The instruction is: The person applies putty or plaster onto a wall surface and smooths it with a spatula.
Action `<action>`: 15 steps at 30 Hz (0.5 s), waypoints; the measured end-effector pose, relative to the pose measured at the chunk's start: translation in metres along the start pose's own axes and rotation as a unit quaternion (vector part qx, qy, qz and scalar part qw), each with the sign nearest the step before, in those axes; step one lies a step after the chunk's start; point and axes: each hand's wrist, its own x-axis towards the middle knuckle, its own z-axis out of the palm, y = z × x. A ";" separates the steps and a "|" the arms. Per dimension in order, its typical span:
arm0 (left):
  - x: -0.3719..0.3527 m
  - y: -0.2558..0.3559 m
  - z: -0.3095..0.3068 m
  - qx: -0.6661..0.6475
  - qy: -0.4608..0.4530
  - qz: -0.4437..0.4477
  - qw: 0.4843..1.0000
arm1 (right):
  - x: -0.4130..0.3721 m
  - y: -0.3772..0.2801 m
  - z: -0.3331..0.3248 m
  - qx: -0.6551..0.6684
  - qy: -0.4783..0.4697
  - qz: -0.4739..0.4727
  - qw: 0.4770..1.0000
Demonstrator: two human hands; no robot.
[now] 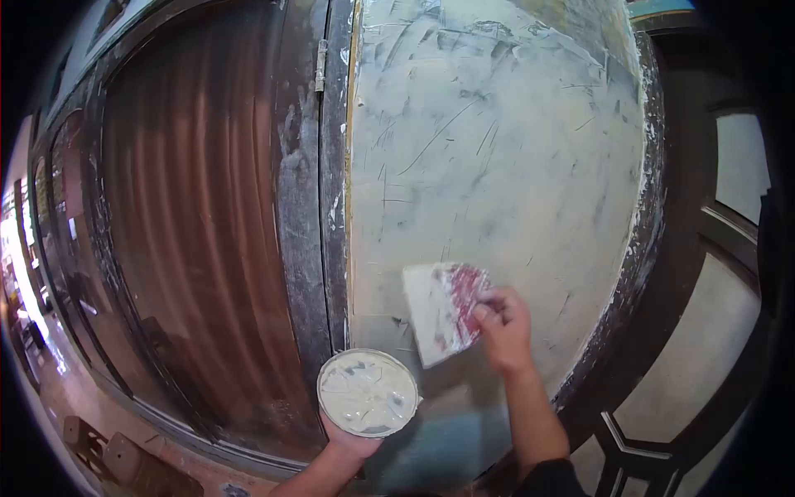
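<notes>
My right hand pinches the red handle edge of a flat putty spreader, whose broad blade is smeared with pale putty. The spreader is held close in front of a wall panel coated in grey-white filler with dark scratches and streaks. Below and to the left, my left hand supports a round tub of putty from underneath. Creamy putty covers the tub's top surface, and its rim is crusted. Most of the left hand's fingers are hidden under the tub.
Left of the panel stands a dark-framed glass door with a brown curtain behind it and a metal hinge. A dark panelled door is at the right. Brown plastic stools sit on the floor at lower left.
</notes>
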 end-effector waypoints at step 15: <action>-0.013 0.021 -0.031 0.047 0.010 0.049 0.998 | 0.287 -0.194 0.011 -0.344 0.035 -0.349 0.871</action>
